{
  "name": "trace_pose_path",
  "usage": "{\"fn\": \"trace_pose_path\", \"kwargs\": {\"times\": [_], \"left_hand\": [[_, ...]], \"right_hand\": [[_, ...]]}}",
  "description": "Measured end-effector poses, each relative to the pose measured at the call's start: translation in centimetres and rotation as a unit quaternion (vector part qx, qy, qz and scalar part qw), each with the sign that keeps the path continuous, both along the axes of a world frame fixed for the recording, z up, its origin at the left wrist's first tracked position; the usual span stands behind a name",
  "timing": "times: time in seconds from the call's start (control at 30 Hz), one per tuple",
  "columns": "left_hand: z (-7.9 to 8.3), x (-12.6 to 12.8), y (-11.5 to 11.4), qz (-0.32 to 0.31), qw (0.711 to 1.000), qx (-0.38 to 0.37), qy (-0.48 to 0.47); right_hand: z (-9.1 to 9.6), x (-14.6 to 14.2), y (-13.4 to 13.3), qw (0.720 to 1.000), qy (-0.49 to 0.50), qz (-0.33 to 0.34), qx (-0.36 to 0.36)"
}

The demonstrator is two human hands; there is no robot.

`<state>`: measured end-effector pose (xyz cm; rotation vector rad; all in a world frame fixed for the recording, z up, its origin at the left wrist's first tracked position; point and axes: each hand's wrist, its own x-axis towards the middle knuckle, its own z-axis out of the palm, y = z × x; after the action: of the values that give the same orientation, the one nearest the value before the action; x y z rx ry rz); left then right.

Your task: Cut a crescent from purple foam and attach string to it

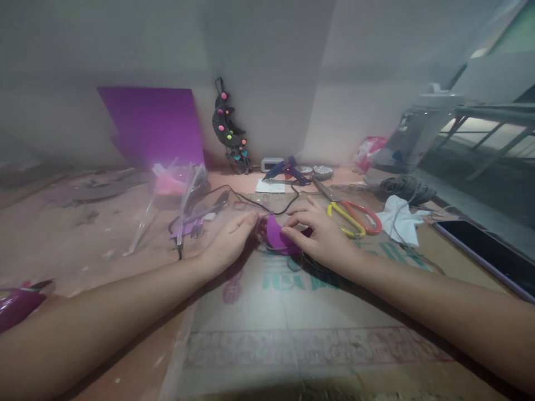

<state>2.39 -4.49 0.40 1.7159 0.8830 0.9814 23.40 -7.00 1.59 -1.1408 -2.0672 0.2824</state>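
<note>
A small purple curved piece (276,234), like a cut-out of the purple sheet, is between my two hands over the printed cardboard. My left hand (237,233) is closed at its left edge, with the fingertips partly hidden. From the right, my right hand (317,233) pinches it, thumb on the purple face and forefinger bent over. A dark cord-like strand (307,262) runs below the piece, under my right hand. Scissors (349,214) with yellow and red handles lie just beyond my right hand.
Near the wall are a blue glue gun (288,171), a purple sheet (156,125) and a decorated black crescent (225,125). To the left stands a plastic container (178,181) with clear sticks. At right are grey yarn (407,189), tissue (402,220), a phone (489,253) and a jug (422,131).
</note>
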Motion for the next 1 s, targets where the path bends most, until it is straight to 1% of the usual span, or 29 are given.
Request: {"fn": "trace_pose_path", "kwargs": {"times": [0.1,0.23,0.3,0.4,0.53,0.63,0.73,0.8,0.87,0.9,1.0], "left_hand": [[-0.1,0.0,0.1,-0.011,1.0,0.017,0.017],[0.0,0.1,0.2,-0.045,0.998,-0.028,-0.027],[0.0,0.2,0.3,-0.051,0.997,-0.042,-0.032],[-0.1,0.2,0.4,-0.053,0.997,-0.044,-0.021],[-0.1,0.1,0.4,-0.055,0.997,-0.048,-0.032],[0.2,0.1,0.3,-0.05,0.998,-0.041,-0.002],[0.5,0.0,0.1,-0.03,0.999,-0.028,0.031],[0.5,0.0,0.1,-0.013,0.999,-0.028,0.029],[0.4,-0.1,0.2,0.004,1.0,-0.025,0.006],[0.3,-0.1,0.3,0.011,1.0,-0.022,-0.006],[0.0,-0.2,0.5,0.017,1.0,-0.014,-0.012]], "right_hand": [[0.1,-0.1,0.0,1.0,-0.002,-0.001,-0.025],[0.1,-0.1,-0.1,0.998,-0.002,-0.029,-0.052],[0.1,-0.1,-0.1,0.998,-0.008,-0.04,-0.056],[0.0,-0.1,0.0,0.998,-0.01,-0.037,-0.056],[-0.2,-0.1,0.1,0.998,-0.01,-0.04,-0.056],[-0.5,-0.1,0.1,0.998,-0.016,-0.035,-0.052],[-0.4,-0.3,-0.1,0.999,-0.034,-0.013,-0.035],[0.3,-0.2,-0.2,0.999,-0.04,0.002,-0.015],[1.6,0.3,-0.1,0.999,-0.03,-0.009,0.009],[2.4,0.7,0.1,0.999,-0.022,-0.028,0.022],[4.2,2.4,1.2,0.992,-0.008,-0.114,0.06]]}}
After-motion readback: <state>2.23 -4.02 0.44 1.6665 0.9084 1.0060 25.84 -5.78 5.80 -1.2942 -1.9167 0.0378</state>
